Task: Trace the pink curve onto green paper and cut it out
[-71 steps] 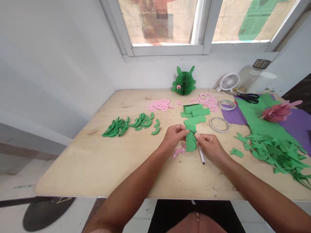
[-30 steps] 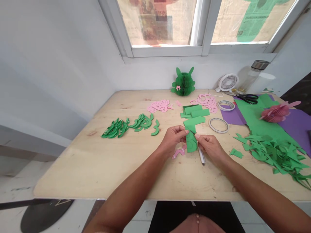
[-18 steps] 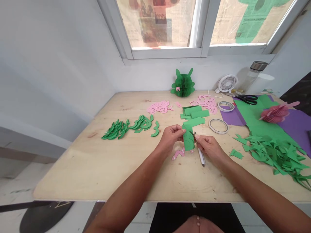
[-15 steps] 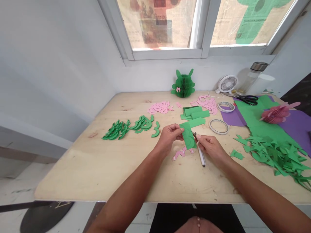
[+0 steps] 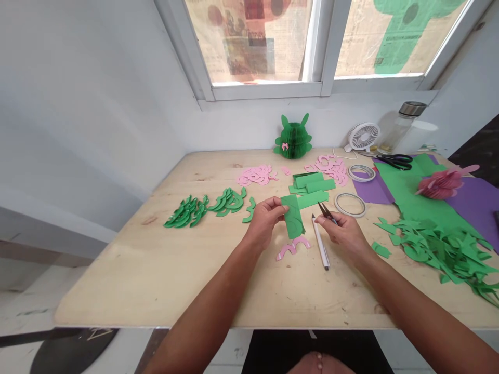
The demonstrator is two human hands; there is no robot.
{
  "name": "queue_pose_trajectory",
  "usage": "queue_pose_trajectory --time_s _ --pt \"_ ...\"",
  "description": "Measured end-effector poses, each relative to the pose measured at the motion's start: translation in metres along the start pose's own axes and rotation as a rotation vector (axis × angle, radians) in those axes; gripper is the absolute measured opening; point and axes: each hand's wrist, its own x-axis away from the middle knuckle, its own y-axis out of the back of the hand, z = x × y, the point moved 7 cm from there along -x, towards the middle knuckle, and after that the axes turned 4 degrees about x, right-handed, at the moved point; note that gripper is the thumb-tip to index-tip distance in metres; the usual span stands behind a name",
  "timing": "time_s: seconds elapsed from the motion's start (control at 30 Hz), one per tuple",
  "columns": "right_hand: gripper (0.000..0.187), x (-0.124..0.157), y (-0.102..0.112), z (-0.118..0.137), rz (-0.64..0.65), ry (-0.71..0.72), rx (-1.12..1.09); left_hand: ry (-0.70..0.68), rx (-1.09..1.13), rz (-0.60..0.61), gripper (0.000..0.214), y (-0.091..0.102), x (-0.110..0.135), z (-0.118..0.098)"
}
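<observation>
My left hand (image 5: 264,221) pinches a folded green paper strip (image 5: 293,216) with a curved line drawn on it, held just above the wooden table (image 5: 163,270). My right hand (image 5: 343,232) grips small dark snips (image 5: 324,211), blades pointing toward the strip but apart from it. A white pen (image 5: 320,248) lies on the table between my hands. Under the strip lies a pink arch-shaped template (image 5: 292,245).
Rows of cut green crescents (image 5: 206,203) lie to the left, pink cutouts (image 5: 257,175) and folded green strips (image 5: 312,186) behind. Two tape rolls (image 5: 351,204), green scraps (image 5: 440,244), green and purple sheets, black scissors (image 5: 397,160), a pink paper ball, fan, bottle and green paper figure (image 5: 293,137) stand right and back.
The snips have come off the strip and my right hand has drawn back to the right. My left hand has lifted the strip up and to the left, uncovering the pink template.
</observation>
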Motion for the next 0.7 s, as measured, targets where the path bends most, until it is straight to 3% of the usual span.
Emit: queue_pose_trajectory --time_s 0.4,0.57,0.7 --pt "0.039 0.000 0.001 0.007 0.030 0.061 -0.105 0.078 -0.124 0.118 0.025 -0.015 0.006 0.008" --pt "0.036 0.003 0.003 0.021 0.057 0.090 -0.067 0.145 -0.279 0.298 0.024 -0.031 0.015 0.009" --pt "0.035 0.010 0.001 0.033 0.101 0.134 0.039 0.118 -0.370 0.393 0.026 -0.040 0.023 0.006"
